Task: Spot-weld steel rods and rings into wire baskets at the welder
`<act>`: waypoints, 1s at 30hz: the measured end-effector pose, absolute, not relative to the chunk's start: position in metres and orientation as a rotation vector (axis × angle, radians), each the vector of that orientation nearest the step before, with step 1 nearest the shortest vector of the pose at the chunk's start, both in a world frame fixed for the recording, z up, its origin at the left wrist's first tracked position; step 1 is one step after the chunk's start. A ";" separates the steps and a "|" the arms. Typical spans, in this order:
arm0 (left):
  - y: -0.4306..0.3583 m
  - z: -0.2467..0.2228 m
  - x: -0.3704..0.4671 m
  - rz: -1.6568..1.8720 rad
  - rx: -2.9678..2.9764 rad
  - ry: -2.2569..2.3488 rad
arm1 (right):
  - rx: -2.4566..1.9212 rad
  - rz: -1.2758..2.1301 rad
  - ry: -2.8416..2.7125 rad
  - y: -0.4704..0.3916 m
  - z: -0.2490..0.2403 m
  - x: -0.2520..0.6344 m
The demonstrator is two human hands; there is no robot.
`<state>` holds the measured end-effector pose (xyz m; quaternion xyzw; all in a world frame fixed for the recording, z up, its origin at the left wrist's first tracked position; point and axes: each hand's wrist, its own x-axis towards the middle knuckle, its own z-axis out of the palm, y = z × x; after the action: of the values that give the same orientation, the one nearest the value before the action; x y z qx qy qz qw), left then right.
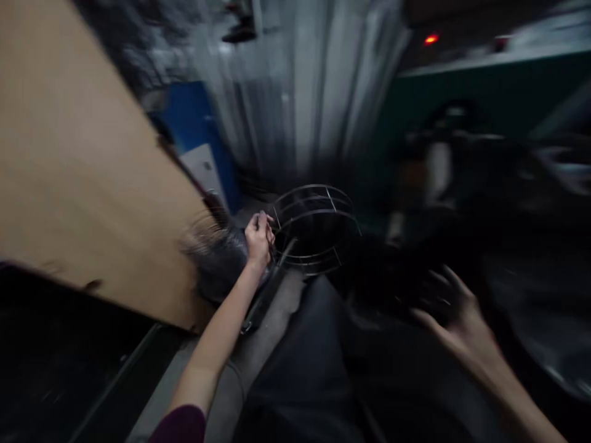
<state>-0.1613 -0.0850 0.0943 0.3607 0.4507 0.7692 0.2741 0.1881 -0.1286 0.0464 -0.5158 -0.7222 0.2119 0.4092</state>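
Observation:
My left hand point(260, 239) is closed on the left side of a round wire frame point(318, 211) made of thin metal hoops joined by short cross wires. The frame is tilted, so I look partly into it. My right hand point(457, 317) is over a dark area at the right, thumb and fingers spread apart. Nothing can be made out in its grasp, though motion blur and shadow hide what lies around the fingertips. Dark trousers point(309, 357) cover my leg just below the frame.
At the left a large tan board point(92, 166) slants across. A dark bag-like bundle point(219, 261) stands beside it, with blurred thin wires above. Behind are a blue panel point(196, 123) and corrugated metal sheeting point(300, 80). A dark green surface point(484, 92) and blurred dark items fill the right.

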 end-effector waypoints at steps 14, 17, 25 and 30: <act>-0.108 -0.069 -0.005 0.789 1.819 1.195 | -1.679 0.901 -1.988 -0.169 -0.024 0.303; -0.116 -0.060 0.008 0.607 2.109 1.050 | -1.990 0.658 -1.889 -0.135 -0.026 0.366; -0.105 -0.080 0.021 0.650 2.069 1.221 | -2.590 0.645 -1.768 -0.080 -0.080 0.498; -0.105 -0.086 0.008 0.707 1.993 1.208 | -2.528 0.564 -1.781 -0.085 -0.096 0.512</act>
<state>0.0076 -0.1050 -0.0858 0.7677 0.4654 0.2725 0.3460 0.5125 -0.0851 -0.0959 -0.8041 -0.5667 0.1794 -0.0008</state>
